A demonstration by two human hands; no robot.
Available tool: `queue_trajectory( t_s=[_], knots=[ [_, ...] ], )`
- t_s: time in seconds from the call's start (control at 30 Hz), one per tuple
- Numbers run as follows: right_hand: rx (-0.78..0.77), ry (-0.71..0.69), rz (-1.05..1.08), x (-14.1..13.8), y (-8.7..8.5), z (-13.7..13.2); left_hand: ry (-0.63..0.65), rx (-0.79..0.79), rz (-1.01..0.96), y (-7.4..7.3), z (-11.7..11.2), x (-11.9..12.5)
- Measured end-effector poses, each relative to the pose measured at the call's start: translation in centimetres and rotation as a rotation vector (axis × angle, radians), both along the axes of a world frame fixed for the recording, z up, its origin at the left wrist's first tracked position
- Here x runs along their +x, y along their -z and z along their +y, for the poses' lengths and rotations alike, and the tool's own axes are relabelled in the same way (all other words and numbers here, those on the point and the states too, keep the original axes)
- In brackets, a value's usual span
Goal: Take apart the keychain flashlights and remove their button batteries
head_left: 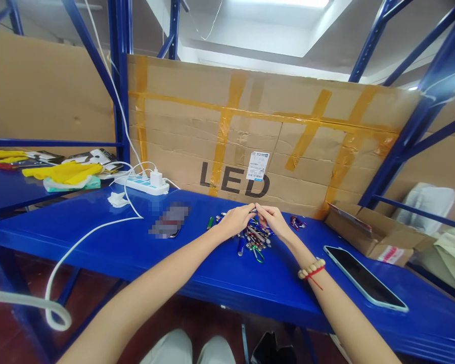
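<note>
My left hand (238, 219) and my right hand (273, 220) meet over a heap of small keychain torches (253, 238) on the blue shelf top (144, 247). Both hands are closed in a pinch on one small metal piece held between their fingertips, just above the heap. The piece is too small to name surely; it looks like one of the little torches. A bead bracelet with a red string sits on my right wrist (311, 269). Several coloured torches with carabiner clips lie loose beneath the hands.
A phone (364, 277) lies face up at the right, an open cardboard box (371, 233) behind it. A white power strip (146, 183) with cables stands at the back left. A blurred dark object (170, 220) lies left of the heap. A large cardboard sheet marked LED (250, 136) backs the shelf.
</note>
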State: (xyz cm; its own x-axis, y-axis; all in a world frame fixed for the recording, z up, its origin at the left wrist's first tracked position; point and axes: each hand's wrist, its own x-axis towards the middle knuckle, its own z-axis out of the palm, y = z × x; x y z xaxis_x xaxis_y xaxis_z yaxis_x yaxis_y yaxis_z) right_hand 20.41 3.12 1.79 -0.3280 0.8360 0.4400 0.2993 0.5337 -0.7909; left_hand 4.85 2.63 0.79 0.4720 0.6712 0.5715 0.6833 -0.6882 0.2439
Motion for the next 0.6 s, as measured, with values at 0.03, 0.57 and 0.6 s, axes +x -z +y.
queue_trajectory(
  t_s=[0.03, 0.57, 0.6],
  knots=[
    [0.011, 0.006, 0.001, 0.0, 0.0, 0.0, -0.002, -0.005, -0.013, -0.1, 0.0, 0.0],
    [0.247, 0.129, -0.391, 0.8, -0.3, -0.5, 0.163, -0.194, -0.204, -1.1, 0.0, -0.5],
    [0.201, 0.097, -0.342, 0.8, -0.3, -0.5, 0.162, -0.185, -0.221, -1.1, -0.1, -0.4]
  ],
)
